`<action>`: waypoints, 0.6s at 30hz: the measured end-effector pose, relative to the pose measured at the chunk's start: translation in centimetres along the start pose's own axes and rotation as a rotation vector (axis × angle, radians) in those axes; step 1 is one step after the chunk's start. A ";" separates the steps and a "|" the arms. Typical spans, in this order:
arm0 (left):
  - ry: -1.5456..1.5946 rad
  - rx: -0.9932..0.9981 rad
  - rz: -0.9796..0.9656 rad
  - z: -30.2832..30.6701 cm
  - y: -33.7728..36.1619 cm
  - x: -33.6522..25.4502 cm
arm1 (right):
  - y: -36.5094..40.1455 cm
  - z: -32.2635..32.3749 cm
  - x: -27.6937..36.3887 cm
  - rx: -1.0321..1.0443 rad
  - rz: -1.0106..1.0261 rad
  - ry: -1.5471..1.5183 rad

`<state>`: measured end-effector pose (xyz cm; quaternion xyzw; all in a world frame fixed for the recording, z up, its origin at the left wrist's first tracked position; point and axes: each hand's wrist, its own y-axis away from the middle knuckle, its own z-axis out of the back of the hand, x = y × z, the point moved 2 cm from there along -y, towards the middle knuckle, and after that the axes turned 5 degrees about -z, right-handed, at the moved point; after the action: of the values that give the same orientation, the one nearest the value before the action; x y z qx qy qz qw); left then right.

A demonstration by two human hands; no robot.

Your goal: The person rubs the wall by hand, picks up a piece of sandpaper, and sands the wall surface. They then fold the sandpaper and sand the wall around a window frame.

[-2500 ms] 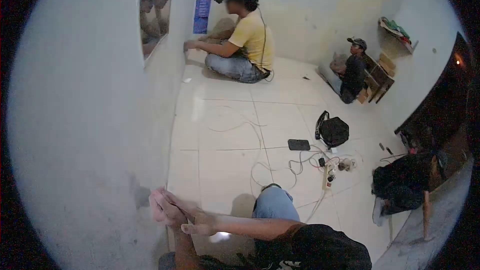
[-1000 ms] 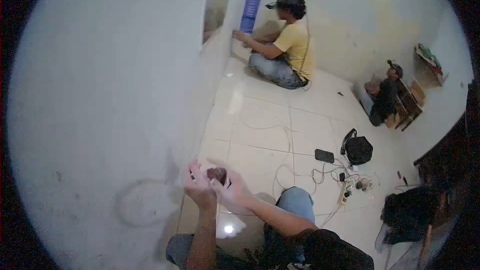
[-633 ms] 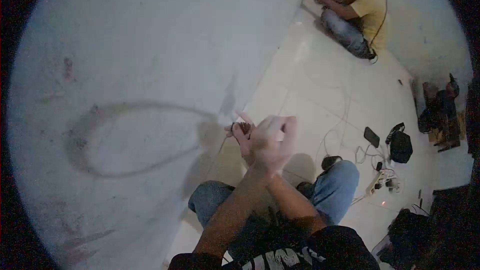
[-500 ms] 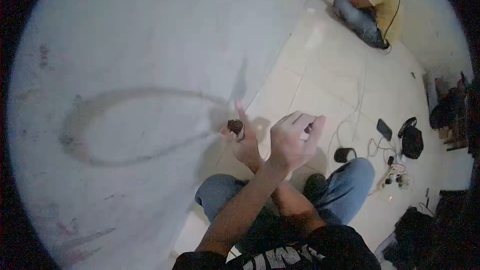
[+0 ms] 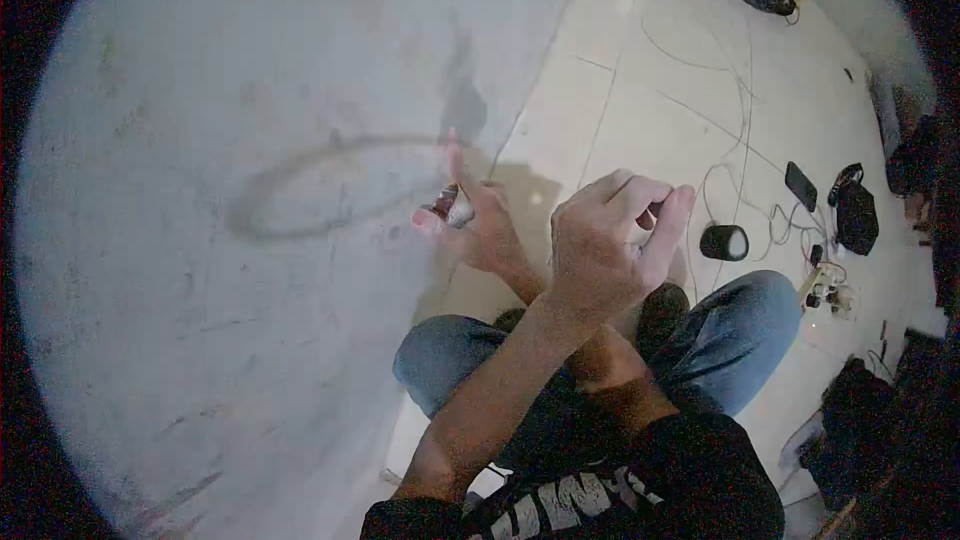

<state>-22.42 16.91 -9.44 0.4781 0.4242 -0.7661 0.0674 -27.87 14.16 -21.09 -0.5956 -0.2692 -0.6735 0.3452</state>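
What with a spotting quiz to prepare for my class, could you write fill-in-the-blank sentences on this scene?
1. The person's forearms are ____ above the blue jeans.
2. The right hand pinches a small object beside a looping smudge on the ____.
3. The left hand is curled into a loose ____.

Missing words: crossed; wall; fist.

Grey wall [image 5: 200, 340], dark oval smear [image 5: 340, 147], blue jeans [image 5: 745, 340], black white-lettered shirt [image 5: 680, 480], dark lump [image 5: 446, 208]
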 end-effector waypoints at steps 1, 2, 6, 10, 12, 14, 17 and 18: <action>-0.001 0.004 0.008 0.0 -0.1 0.0 | 0.1 0.1 -0.1 0.004 -0.002 -0.002; -0.002 0.006 0.017 0.3 -0.3 0.0 | 0.2 0.0 0.0 0.007 -0.011 -0.005; 0.010 0.004 0.040 0.1 -0.4 0.1 | 0.5 0.1 -0.1 0.019 -0.023 -0.006; -0.014 0.023 0.042 -0.1 0.0 -0.3 | 0.3 0.0 -0.3 0.024 -0.012 -0.021; -0.029 0.023 0.048 -0.3 0.2 -0.3 | 0.4 -0.2 -0.2 0.036 -0.011 -0.031; -0.076 0.045 0.048 -0.1 0.1 -0.4 | 0.4 -0.2 0.0 0.049 -0.006 -0.037; -0.154 0.065 0.031 0.0 -0.4 -0.9 | 0.5 0.0 0.3 0.063 0.001 -0.044; -0.181 0.071 0.028 -0.2 -0.3 -1.1 | 0.6 0.1 0.3 0.068 0.004 -0.050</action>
<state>-21.87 16.89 -8.44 0.4147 0.3822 -0.8198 0.0991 -27.39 13.80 -20.82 -0.6008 -0.2993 -0.6481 0.3598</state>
